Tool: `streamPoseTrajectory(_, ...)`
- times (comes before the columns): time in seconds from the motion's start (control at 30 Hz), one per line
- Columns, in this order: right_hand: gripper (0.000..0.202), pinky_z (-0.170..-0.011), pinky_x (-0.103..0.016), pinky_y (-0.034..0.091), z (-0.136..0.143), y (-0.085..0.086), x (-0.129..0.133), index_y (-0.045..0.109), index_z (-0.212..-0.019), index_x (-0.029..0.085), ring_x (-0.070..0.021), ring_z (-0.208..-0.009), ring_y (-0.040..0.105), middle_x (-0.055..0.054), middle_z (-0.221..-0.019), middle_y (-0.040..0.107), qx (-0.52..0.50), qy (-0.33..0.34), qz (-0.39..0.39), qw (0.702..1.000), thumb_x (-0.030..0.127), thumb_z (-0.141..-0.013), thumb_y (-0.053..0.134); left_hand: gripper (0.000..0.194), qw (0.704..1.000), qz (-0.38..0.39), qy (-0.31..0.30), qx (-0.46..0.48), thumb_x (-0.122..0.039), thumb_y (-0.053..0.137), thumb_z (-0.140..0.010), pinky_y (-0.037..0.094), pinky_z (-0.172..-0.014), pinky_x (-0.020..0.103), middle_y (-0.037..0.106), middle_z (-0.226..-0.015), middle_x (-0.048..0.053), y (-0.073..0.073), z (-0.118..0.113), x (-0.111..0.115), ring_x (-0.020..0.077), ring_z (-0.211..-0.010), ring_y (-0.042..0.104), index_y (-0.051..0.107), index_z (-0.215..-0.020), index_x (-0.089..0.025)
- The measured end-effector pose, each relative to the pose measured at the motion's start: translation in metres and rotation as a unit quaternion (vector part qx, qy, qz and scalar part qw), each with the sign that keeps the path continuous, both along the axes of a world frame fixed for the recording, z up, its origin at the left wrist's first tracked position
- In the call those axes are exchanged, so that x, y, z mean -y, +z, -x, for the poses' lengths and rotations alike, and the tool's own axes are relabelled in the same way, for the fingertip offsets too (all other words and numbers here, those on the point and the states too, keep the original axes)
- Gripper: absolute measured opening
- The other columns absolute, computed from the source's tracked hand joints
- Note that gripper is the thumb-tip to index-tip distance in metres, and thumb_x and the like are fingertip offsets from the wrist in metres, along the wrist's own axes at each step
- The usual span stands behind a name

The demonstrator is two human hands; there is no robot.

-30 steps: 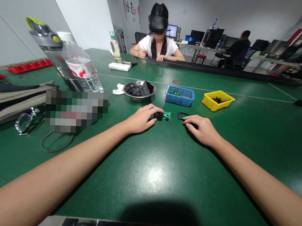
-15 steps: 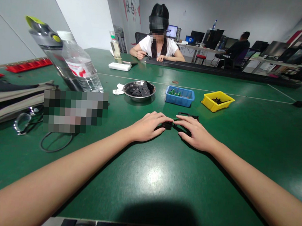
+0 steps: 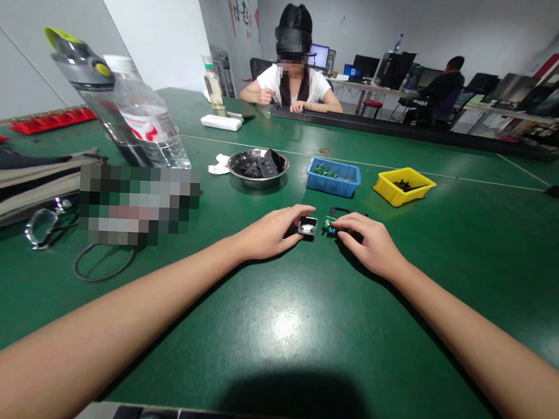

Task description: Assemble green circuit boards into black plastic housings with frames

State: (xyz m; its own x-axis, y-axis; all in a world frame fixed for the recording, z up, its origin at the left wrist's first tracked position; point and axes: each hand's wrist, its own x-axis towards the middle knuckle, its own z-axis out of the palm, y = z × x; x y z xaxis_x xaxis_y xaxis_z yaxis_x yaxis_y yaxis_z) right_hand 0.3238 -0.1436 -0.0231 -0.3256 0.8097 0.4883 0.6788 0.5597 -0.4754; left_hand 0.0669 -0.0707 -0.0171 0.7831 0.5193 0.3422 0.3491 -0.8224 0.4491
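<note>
Between its thumb and fingers my left hand (image 3: 273, 233) holds a small black housing (image 3: 308, 227), whose open side faces me and looks pale inside. To the right of it, my right hand (image 3: 369, 243) pinches a small green circuit board (image 3: 329, 224) with blue parts on its lower side. A narrow gap separates the board from the housing. Just behind my right fingers lies a black frame-like part (image 3: 339, 211) on the table, partly hidden by the hand.
Beyond my hands stand a metal bowl (image 3: 257, 181) of black parts, a blue bin (image 3: 332, 186) with green boards and a yellow bin (image 3: 404, 195) with dark pieces. Bottles (image 3: 148, 126) and a bag (image 3: 35, 180) are at the left. Across the green table (image 3: 273, 357) sits a person (image 3: 292, 80).
The housing in my left hand has turned so its open side shows. My right hand has moved slightly right, and the green board is now visible in its fingers.
</note>
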Motion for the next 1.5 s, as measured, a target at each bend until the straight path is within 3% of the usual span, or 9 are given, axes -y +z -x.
streamPoseTrajectory(0.17, 0.015, -0.074, -0.033, 0.057, -0.0028, -0.0009, -0.0016, 0.077, -0.098, 0.019, -0.021, -0.084, 0.071, -0.009, -0.098, 0.076, -0.051, -0.031, 0.006, 0.998, 0.02, -0.09, 0.064, 0.031, 1.0, -0.013, -0.003, 0.026, -0.021, 0.061, -0.09, 0.054, -0.089, 0.032, 0.07, -0.112, 0.007, 0.0011, -0.0002, -0.0033, 0.0188, -0.098, 0.068, 0.062, -0.121, -0.017)
streamPoseTrajectory(0.33, 0.015, -0.069, -0.032, 0.056, -0.0027, -0.0026, -0.0025, 0.077, -0.096, 0.019, -0.0193, -0.077, 0.069, -0.008, -0.092, 0.076, -0.066, -0.032, 0.015, 0.997, 0.02, -0.088, 0.065, 0.028, 0.999, -0.026, 0.003, 0.029, -0.021, 0.062, -0.089, 0.054, -0.089, 0.031, 0.07, -0.11, 0.007, 0.0024, -0.0004, -0.0033, 0.0183, -0.097, 0.068, 0.063, -0.117, -0.017)
streamPoseTrajectory(0.57, 0.017, -0.07, -0.032, 0.056, -0.0028, -0.0031, -0.0026, 0.077, -0.097, 0.017, -0.0184, -0.076, 0.067, -0.008, -0.092, 0.075, -0.067, -0.019, 0.027, 0.997, 0.017, -0.083, 0.067, 0.03, 0.999, -0.047, 0.013, 0.019, -0.021, 0.062, -0.089, 0.053, -0.088, 0.032, 0.07, -0.112, 0.006, 0.0021, 0.0022, -0.0021, 0.0186, -0.096, 0.068, 0.061, -0.118, -0.018)
streamPoseTrajectory(0.93, 0.007, -0.069, -0.031, 0.054, 0.0013, 0.0027, 0.0025, 0.072, -0.085, 0.019, -0.0174, -0.07, 0.066, -0.004, -0.08, 0.071, -0.064, -0.026, 0.03, 0.997, 0.024, -0.081, 0.074, 0.028, 0.997, -0.071, 0.012, 0.018, -0.026, 0.063, -0.089, 0.052, -0.085, 0.033, 0.07, -0.109, 0.006, 0.003, 0.0019, -0.003, 0.0194, -0.093, 0.067, 0.059, -0.116, -0.018)
streamPoseTrajectory(1.5, 0.015, -0.071, -0.032, 0.058, 0.0007, -0.002, 0.0035, 0.072, -0.099, 0.021, -0.0196, -0.074, 0.072, -0.004, -0.089, 0.078, -0.093, -0.038, 0.032, 0.994, 0.03, -0.087, 0.071, 0.029, 0.998, -0.052, 0.019, -0.003, -0.029, 0.064, -0.089, 0.052, -0.085, 0.033, 0.071, -0.108, 0.006, 0.004, 0.0018, -0.0019, 0.0207, -0.094, 0.068, 0.06, -0.116, -0.019)
